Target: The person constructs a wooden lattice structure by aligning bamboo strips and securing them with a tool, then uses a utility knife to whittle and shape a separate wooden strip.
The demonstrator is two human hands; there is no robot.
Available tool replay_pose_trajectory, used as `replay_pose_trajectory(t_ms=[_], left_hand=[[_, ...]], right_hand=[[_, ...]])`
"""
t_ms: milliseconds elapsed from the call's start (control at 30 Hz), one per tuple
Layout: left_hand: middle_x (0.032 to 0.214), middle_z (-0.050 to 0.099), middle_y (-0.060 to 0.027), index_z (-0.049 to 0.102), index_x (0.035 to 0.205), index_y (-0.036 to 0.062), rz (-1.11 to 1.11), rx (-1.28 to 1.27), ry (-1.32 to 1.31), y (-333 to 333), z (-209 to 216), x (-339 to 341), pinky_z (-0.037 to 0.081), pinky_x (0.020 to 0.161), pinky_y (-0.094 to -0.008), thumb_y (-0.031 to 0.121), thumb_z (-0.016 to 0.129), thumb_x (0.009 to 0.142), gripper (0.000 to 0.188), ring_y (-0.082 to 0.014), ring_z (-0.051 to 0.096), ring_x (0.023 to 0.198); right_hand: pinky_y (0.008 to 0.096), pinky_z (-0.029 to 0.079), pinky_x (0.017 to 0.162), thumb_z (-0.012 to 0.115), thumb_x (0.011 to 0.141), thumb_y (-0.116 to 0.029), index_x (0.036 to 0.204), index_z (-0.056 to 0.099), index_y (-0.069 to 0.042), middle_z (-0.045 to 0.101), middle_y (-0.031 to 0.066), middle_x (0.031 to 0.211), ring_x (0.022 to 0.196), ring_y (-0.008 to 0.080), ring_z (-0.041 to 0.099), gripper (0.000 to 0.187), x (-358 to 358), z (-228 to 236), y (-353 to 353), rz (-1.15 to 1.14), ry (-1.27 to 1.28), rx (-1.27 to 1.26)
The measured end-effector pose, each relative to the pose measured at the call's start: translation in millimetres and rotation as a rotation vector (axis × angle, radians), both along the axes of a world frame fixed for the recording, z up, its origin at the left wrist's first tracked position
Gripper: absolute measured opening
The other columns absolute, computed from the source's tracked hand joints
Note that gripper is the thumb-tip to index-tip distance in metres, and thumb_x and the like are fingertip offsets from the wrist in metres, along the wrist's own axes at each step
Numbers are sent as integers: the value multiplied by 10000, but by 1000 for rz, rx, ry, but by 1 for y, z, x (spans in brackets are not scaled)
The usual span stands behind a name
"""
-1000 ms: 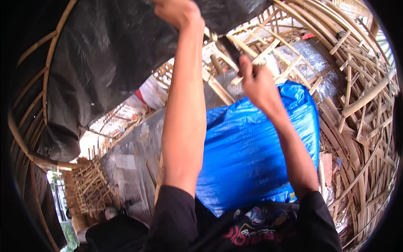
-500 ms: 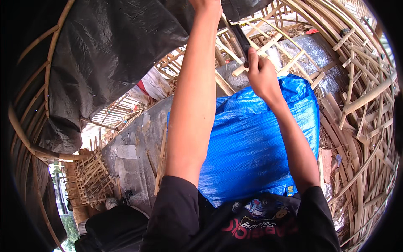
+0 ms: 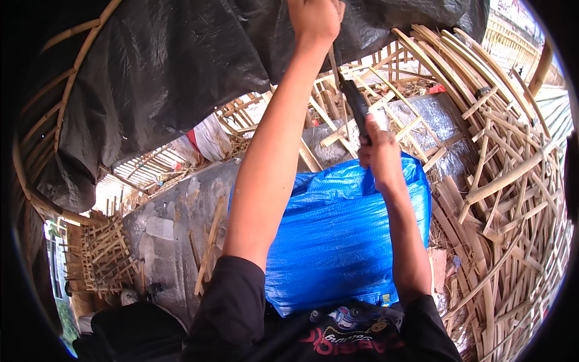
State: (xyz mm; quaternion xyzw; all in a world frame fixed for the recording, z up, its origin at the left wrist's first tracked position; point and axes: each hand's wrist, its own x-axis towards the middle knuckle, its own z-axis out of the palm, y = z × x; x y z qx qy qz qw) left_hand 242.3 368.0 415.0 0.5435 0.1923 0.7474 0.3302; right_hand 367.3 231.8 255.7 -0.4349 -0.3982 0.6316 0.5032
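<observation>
My left hand (image 3: pixel 318 23) is raised at the top edge, its fingers closed and partly cut off by the frame. From it a thin strip (image 3: pixel 333 60), seemingly bamboo, runs down beside a black-handled tool (image 3: pixel 354 101). My right hand (image 3: pixel 382 151) is wrapped round that handle, thumb along it. Whether the tool has a blade cannot be made out. Below both forearms a blue woven plastic sheet (image 3: pixel 338 241) covers my lap.
Black plastic sheeting (image 3: pixel 175 72) hangs at the upper left, beside bent bamboo poles (image 3: pixel 73 72). A large heap of split bamboo (image 3: pixel 500 199) fills the right side. Woven bamboo pieces (image 3: pixel 108 253) stand at lower left, and loose sticks (image 3: pixel 210 247) lie on the grey floor (image 3: pixel 175 211).
The view has shifted. My left hand shows more fully at the top, and my right hand with the black-handled tool sits lower in the picture. The thin strip between them is plainer.
</observation>
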Motion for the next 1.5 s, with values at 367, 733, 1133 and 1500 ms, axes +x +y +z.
replay_pose_trajectory(t_ms=[367,733,1133,1500], left_hand=[[497,402,36,402,542,126,83,-23,-28,12,4,28,291,388,-282,432,409,1036,581,-91,366,395],[461,423,-34,448,541,72,340,198,291,33,-7,63,352,453,-363,451,317,1050,648,-176,442,402],[460,419,-33,425,535,69,260,188,190,36,-2,56,335,432,-358,418,330,1050,630,-182,434,391],[459,454,-123,464,541,-2,585,252,270,30,-1,55,377,520,-430,397,309,1044,661,-267,490,442]], right_hand=[[280,282,428,387,1031,-524,674,463,-83,389,-14,513,451,85,367,573,-20,-29,5,14,-222,82],[475,443,579,419,1034,-418,637,543,73,528,262,551,545,377,566,643,22,-31,18,-186,-815,419],[276,239,458,340,1026,-570,703,431,-108,340,-27,524,476,101,328,572,36,23,10,-307,284,468],[283,267,430,325,1041,-531,689,428,-103,398,-10,527,464,103,387,564,25,8,-2,-290,495,550]])
